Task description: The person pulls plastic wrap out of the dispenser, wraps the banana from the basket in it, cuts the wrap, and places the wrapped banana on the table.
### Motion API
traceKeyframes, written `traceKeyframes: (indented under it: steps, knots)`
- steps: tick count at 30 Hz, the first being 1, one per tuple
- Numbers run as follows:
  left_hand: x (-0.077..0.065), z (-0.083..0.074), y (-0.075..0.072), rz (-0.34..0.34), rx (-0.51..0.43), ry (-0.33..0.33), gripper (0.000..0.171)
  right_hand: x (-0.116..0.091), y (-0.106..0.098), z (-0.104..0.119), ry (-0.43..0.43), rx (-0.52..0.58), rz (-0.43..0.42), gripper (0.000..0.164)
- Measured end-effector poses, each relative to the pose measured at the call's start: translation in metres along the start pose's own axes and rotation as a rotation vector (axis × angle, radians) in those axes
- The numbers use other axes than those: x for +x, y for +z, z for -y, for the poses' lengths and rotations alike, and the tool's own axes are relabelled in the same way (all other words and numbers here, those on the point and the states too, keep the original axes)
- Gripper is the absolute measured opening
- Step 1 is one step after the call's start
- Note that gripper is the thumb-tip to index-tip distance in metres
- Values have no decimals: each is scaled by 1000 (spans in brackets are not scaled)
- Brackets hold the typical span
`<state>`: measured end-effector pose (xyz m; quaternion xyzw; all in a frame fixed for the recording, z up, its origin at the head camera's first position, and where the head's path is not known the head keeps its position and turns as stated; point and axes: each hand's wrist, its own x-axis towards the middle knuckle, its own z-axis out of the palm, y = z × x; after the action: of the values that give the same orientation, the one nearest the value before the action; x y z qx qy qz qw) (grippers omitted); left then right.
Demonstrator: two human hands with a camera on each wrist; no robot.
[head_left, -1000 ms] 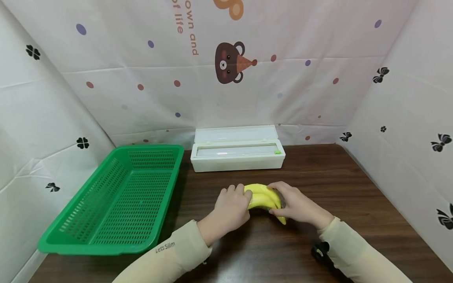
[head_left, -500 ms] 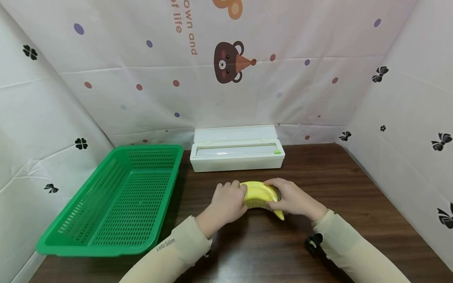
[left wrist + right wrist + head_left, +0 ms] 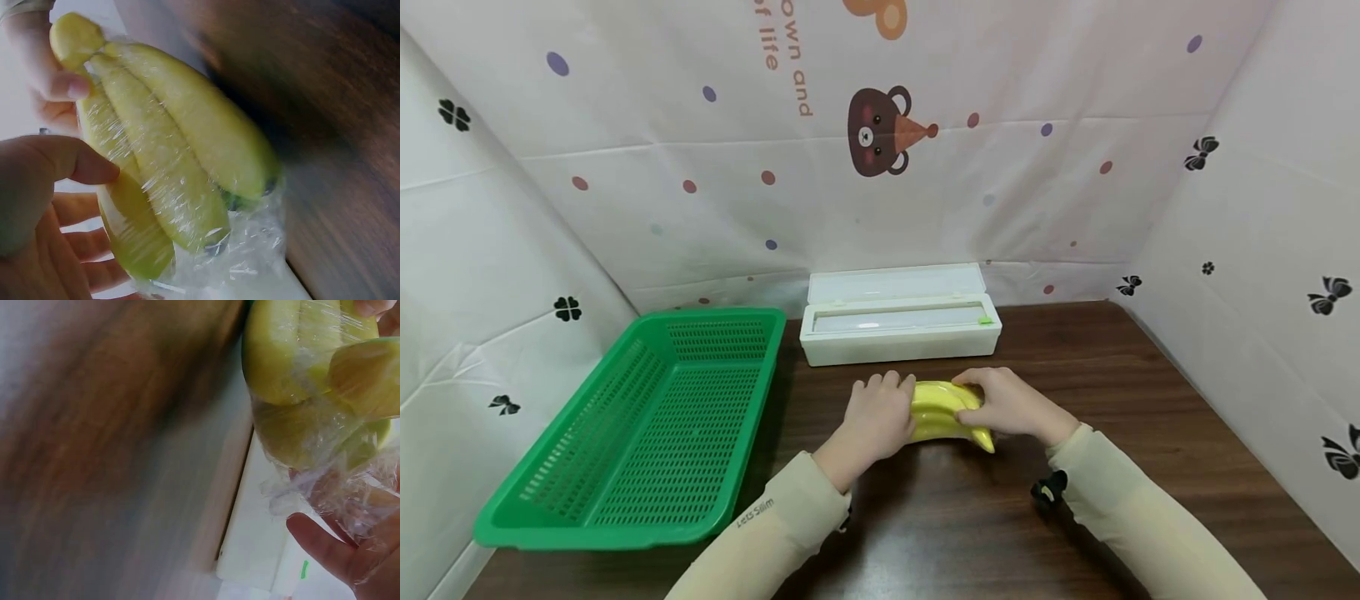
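A bunch of yellow bananas (image 3: 942,406) is wrapped in clear cling film, held close over the dark wooden table between both hands. My left hand (image 3: 880,412) grips its left end; in the left wrist view the thumb (image 3: 84,161) presses on the wrapped bananas, with fingers beneath. My right hand (image 3: 1011,403) holds the other end, thumb and fingers curved around it. Crinkled film (image 3: 250,253) bunches past the banana tips in the left wrist view. Loose film (image 3: 340,500) also hangs by the right hand's fingers in the right wrist view.
Behind the hands stands a white cling film dispenser (image 3: 898,337), lid (image 3: 895,284) raised, a green slider (image 3: 985,320) at its right. On the left lies a green plastic basket (image 3: 756,433). Printed white sheets (image 3: 700,225) wall the table (image 3: 1112,367) at back and sides.
Both hands and the banana bunch have shifted slightly away from the body and a little left. The hold on the bunch continues; basket and dispenser stay in place.
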<state>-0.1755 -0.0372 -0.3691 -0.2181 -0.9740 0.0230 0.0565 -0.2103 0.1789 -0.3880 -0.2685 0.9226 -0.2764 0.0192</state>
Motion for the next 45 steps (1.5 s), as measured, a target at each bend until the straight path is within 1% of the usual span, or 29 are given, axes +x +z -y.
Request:
traceKeyframes:
  steps: [3, 8, 10, 12, 15, 17, 20, 23, 25, 29, 33, 36, 39, 42, 45]
  knots:
    - [0, 0, 4, -43, 20, 17, 54, 5, -1, -1, 9, 17, 16, 42]
    - [-1, -4, 12, -144, 96, 126, 59, 12, -4, -2, 46, 52, 44, 37]
    - [-1, -6, 16, -154, 121, 154, 66, 15, -5, -3, 74, 83, 64, 37]
    - [-1, -8, 17, -132, 136, 155, 75, 17, -7, -4, 102, 114, 86, 37]
    - [2, -9, 18, -80, 152, 126, 88, 20, -9, -6, 122, 139, 109, 38]
    - [4, -10, 18, -50, 162, 104, 95, 22, -10, -7, 119, 135, 109, 38]
    - [8, -11, 18, -20, 164, 77, 102, 24, -12, -10, 116, 121, 87, 40]
    - [12, -10, 20, 1, 153, 56, 109, 25, -14, -12, 136, 132, 65, 42]
    - [15, -9, 21, 8, 142, 42, 114, 25, -15, -14, 156, 167, 62, 45]
    - [22, -6, 25, 1, 138, 24, 121, 22, -17, -19, 145, 216, 31, 51]
    - [29, -2, 29, -17, 164, 8, 118, 17, -18, -24, 152, 288, -21, 56]
    - [35, 2, 30, 2, 146, -8, 114, 13, -18, -26, 179, 378, -43, 58]
    - [41, 8, 29, 29, 82, -14, 113, 9, -17, -29, 192, 436, -60, 57]
    - [45, 13, 28, 49, 18, -7, 113, 5, -15, -32, 188, 467, -80, 54]
    - [48, 18, 27, 86, -46, 0, 112, 1, -13, -34, 165, 490, -90, 61]
